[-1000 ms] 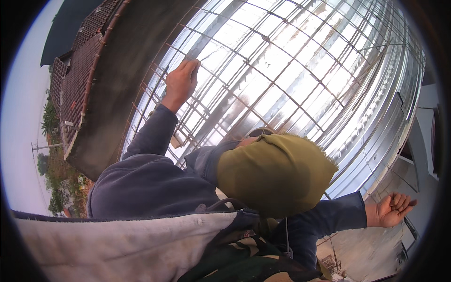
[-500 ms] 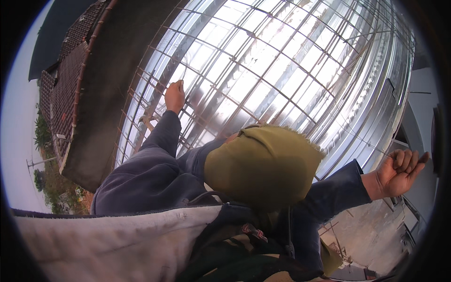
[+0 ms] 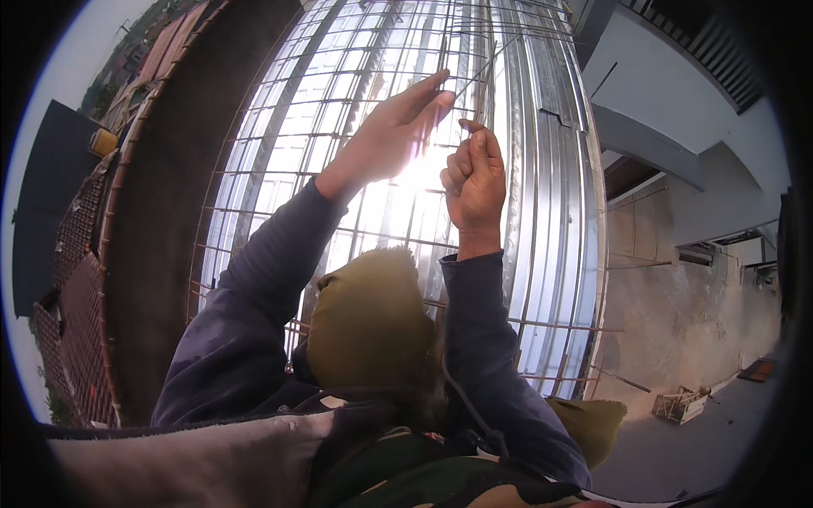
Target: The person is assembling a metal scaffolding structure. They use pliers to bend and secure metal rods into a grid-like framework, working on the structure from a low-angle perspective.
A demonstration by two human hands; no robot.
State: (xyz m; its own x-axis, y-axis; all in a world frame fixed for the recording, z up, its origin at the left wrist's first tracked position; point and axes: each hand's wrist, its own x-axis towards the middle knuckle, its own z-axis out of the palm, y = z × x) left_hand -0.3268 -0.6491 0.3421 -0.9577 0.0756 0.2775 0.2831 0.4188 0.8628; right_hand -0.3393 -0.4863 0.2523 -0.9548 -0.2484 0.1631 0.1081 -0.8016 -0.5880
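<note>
In front of me my left hand [image 3: 385, 131] reaches over the rebar mesh [image 3: 288, 134], fingers long and close together, thumb near them. A thin dark line runs up and right from its fingertips; whether it is a held wire is unclear. Close by on the right, my right hand [image 3: 477, 186] is raised, fingers curled and thumb pressed to the index finger. Anything pinched there is too thin to make out. Bright glare behind both hands hides detail. Beneath the mesh lie shiny ribbed metal sheets [image 3: 542, 212].
An olive cloth flap [image 3: 368, 330] blocks the near middle. Along the left runs a dark wall [image 3: 165, 212], with tiled roofs [image 3: 80, 330] beyond it. Past the sheets' right edge, far below, is a concrete floor [image 3: 669, 313] with a small wooden frame [image 3: 682, 405].
My right hand has come in from the far right to beside the left one. My left hand has moved right and its fingers have straightened. The view has turned right.
</note>
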